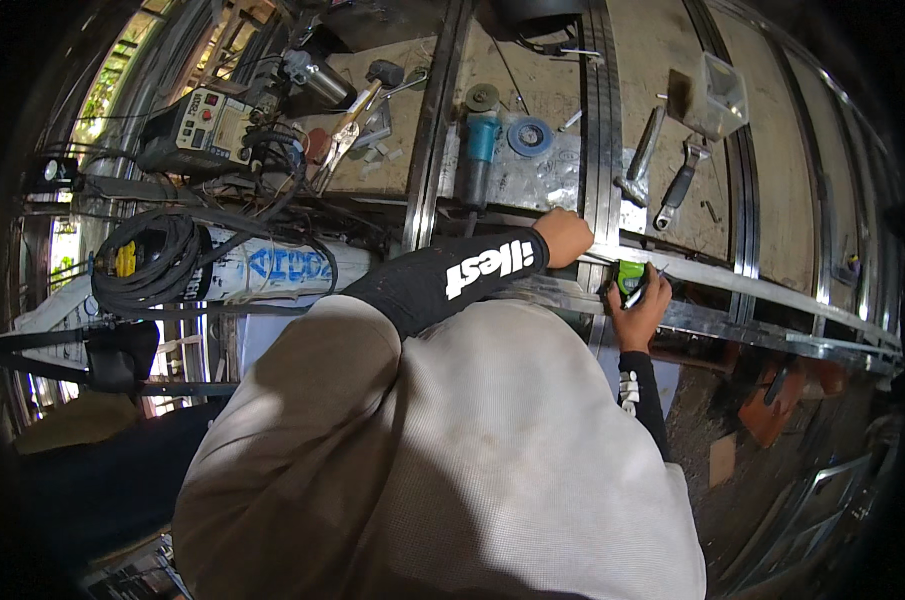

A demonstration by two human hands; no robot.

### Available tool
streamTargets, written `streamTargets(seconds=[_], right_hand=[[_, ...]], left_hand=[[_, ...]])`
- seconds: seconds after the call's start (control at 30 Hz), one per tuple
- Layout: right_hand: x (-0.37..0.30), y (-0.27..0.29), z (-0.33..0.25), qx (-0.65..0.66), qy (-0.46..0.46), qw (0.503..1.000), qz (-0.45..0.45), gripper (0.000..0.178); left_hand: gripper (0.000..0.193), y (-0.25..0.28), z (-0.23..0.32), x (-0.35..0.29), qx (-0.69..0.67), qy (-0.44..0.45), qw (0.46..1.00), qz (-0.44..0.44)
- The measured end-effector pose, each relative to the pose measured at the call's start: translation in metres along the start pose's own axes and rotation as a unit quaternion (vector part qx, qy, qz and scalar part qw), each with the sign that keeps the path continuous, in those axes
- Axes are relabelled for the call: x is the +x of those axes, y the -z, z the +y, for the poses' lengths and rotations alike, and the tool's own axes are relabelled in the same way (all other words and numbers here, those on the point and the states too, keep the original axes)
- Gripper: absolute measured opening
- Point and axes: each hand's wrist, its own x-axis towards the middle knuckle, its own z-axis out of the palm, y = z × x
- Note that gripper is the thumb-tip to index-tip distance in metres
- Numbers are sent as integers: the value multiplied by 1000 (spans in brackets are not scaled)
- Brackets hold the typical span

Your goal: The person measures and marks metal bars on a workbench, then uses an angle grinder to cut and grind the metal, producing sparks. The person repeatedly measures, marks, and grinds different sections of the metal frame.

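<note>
My right hand [640, 308] is closed around a green tape measure [629, 272], held against a long light metal bar [732, 276]. A thin pen-like thing shows between its fingers, too small to name surely. My left hand [564, 237] lies closed at the left end of that bar, knuckles up. Its fingertips are hidden, so what they grip cannot be made out. Both forearms wear black sleeves. Just beyond my left hand, a teal angle grinder [480, 150] and a blue flap disc [530, 137] lie on the bench.
A hammer [644, 160] and a black-handled tool [680, 187] lie beyond my right hand, near a clear plastic container [716, 98]. Metal rails [600, 120] cross the bench. At left are a welding machine [197, 130], coiled black cable [152, 265] and a gas cylinder [282, 268].
</note>
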Motion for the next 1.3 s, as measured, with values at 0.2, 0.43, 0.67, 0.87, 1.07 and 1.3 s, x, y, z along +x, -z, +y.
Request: streamTargets(seconds=[0.2, 0.43, 0.67, 0.87, 1.07, 1.3], right_hand=[[34, 27, -24, 4, 39, 999, -29, 76], [89, 42, -56, 41, 65, 991, -105, 60], [118, 37, -68, 172, -22, 981, -87, 53], [180, -32, -101, 8, 87, 983, -163, 46], [225, -127, -102, -131, 198, 924, -299, 57], [217, -101, -127, -102, 143, 973, -152, 37]], left_hand=[[9, 50, 5, -5, -33, -9, 999, 25], [22, 132, -8, -14, -97, -41, 993, 45], [27, 119, -162, -126, -236, 107, 916, 306], [31, -17, -200, -296, -253, 377, 881, 133], [34, -62, -212, -343, -345, 441, 795, 232], [28, -24, -332, -267, -132, 303, 894, 302]])
